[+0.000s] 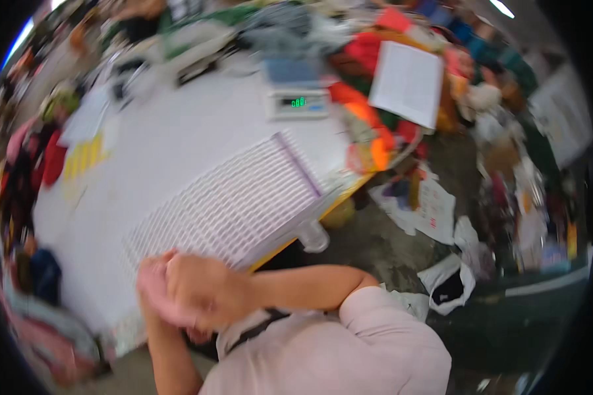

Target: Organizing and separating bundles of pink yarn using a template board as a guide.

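Note:
My right hand (207, 289) is curled closed at the table's near edge, its forearm crossing from the right. Pressed against it is my left hand (153, 309), its forearm coming up from below. A smooth pink shape (161, 296) shows between the two hands; motion blur hides what it is, and most of the left fingers are covered. Just beyond the hands lies a white gridded sheet or mat (224, 197) with a purple strip along its far right end.
The white table (158, 138) has a yellow edge. At its far side stands a digital scale (296, 99) with a lit green display. A white paper sheet (408, 82) rests on colourful cloth at right. A white bag (447, 283) lies on the floor among scraps.

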`<state>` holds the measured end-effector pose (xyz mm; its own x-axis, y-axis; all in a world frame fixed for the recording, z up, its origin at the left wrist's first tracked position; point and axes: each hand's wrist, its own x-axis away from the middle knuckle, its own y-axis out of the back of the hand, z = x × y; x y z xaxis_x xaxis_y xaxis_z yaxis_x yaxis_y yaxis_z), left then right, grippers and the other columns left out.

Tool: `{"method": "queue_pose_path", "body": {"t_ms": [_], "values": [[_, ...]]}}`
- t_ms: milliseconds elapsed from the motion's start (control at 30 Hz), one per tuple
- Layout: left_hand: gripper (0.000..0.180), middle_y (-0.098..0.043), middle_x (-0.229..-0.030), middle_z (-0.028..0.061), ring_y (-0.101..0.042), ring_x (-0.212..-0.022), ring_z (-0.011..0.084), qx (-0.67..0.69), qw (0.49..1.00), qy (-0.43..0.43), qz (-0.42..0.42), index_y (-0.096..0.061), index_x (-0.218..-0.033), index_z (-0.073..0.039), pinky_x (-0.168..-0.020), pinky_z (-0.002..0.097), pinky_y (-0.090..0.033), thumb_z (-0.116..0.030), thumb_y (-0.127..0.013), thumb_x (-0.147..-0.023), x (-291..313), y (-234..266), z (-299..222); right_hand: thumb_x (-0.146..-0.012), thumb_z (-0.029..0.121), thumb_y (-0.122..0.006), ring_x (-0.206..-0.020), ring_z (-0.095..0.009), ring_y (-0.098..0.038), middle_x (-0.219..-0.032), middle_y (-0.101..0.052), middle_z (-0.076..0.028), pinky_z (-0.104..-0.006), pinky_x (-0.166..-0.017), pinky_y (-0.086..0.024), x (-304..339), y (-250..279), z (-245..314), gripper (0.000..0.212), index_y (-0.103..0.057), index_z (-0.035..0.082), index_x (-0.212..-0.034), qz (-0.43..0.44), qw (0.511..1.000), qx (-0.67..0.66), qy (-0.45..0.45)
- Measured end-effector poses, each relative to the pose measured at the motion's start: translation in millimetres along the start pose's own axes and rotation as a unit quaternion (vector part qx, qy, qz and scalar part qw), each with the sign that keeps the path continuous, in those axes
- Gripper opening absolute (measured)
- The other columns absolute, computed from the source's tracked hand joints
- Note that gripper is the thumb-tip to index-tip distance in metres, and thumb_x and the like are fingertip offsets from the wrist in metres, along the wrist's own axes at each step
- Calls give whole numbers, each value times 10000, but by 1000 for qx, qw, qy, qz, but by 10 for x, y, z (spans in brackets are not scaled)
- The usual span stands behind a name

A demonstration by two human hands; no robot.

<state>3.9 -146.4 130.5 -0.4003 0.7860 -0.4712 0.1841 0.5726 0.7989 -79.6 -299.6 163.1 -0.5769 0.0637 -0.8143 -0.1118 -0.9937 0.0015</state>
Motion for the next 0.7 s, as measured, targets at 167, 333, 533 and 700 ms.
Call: {"method": "queue_pose_path", "body": {"t_ms": [167,333,533,700], "values": [[628,-524,-1313,167,-556,-1148,286,830,463,311,20,-406,-1382,-41,-1032,426,-420,-493,-439,-947,175,-179,-262,-899,145,-516,-679,-122,-576,-849,-608,-45,-237,-551,-484,-100,326,-481,184,-593,11,-1000,-9,941,-136,-311],[802,-504,-1330,190,-533,-1184,251,781,526,337,9,-390,-1374,58,-1015,402,-421,-516,-609,-859,965,587,-66,-931,198,-491,-504,-98,-491,-507,-437,41,-284,-538,-480,-517,195,-754,193,-586,52,-848,-101,792,-375,-472],[522,-601,-1209,91,-549,-1096,171,258,834,481,84,-507,-1307,-13,-953,358,-432,-237,-664,-863,1690,1939,-28,-925,126,-478,-392,-83,-433,-529,-463,31,-276,-457,-434,-859,-627,-572,171,-592,9,-974,138,605,-488,-613],[337,-633,-998,170,-639,-878,330,271,888,78,-362,-648,-1013,-9,-811,413,-507,-320,-648,-883,1556,2190,-596,-889,75,-473,-376,-81,-441,-550,-490,0,-257,-395,-406,-766,-1228,-505,259,-540,-29,-1117,218,547,-499,-636]]}}
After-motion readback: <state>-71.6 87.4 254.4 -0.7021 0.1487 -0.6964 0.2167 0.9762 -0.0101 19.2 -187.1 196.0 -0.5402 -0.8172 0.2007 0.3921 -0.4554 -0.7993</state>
